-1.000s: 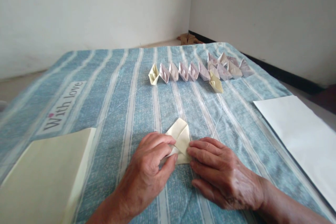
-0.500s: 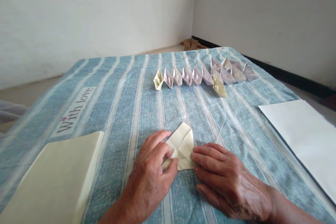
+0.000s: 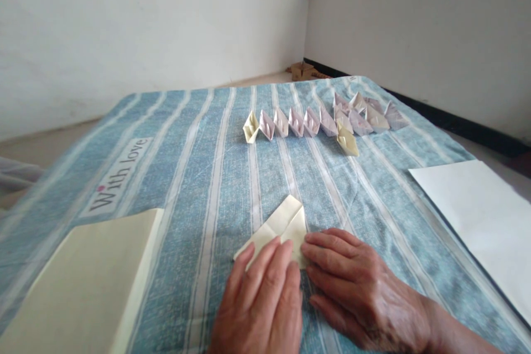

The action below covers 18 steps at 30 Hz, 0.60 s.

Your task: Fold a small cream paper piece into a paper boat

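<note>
A folded piece of cream paper [image 3: 286,215] lies on the striped cloth in front of me, one narrow end pointing away. My left hand [image 3: 265,293] rests flat on its near part, fingers stretched forward and covering the lower edge. From the right, my right hand [image 3: 357,282] touches the paper's right edge with its fingertips, fingers extended side by side. What lies beneath the left fingers is hidden.
Several folded paper boats [image 3: 296,121] stand in a row toward the far side, bunched at the right. A stack of cream paper [image 3: 87,276] lies at left, white paper [image 3: 477,215] at right. A blue striped cloth [image 3: 186,177] covers the table.
My left hand has gone from bent fingers at the paper's left side to lying flat over its near part. The left flap now lies down. My right hand has hardly moved.
</note>
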Tool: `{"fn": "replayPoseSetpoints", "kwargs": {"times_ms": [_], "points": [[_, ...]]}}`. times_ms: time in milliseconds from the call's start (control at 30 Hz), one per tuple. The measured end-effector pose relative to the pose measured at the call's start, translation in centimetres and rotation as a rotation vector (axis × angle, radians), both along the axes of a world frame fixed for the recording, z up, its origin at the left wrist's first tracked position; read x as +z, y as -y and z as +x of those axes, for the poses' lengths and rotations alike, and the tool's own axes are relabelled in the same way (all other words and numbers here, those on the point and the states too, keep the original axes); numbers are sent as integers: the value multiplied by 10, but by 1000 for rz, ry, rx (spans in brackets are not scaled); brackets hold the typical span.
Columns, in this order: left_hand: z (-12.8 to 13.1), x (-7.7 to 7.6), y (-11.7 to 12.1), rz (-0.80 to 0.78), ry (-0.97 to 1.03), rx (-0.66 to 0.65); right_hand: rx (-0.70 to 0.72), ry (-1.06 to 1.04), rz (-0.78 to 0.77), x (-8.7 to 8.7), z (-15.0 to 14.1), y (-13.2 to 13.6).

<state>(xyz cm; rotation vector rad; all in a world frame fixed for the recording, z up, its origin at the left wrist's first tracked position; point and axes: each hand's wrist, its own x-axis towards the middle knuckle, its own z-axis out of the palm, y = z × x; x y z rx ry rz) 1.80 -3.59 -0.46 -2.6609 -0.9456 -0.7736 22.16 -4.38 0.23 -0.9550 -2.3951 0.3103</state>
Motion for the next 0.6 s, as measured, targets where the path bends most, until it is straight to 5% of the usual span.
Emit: {"fn": "replayPoseSetpoints", "kwargs": {"times_ms": [600], "points": [[6, -22, 18, 7, -111, -10, 0, -34, -25, 1, -1, 0]]}}
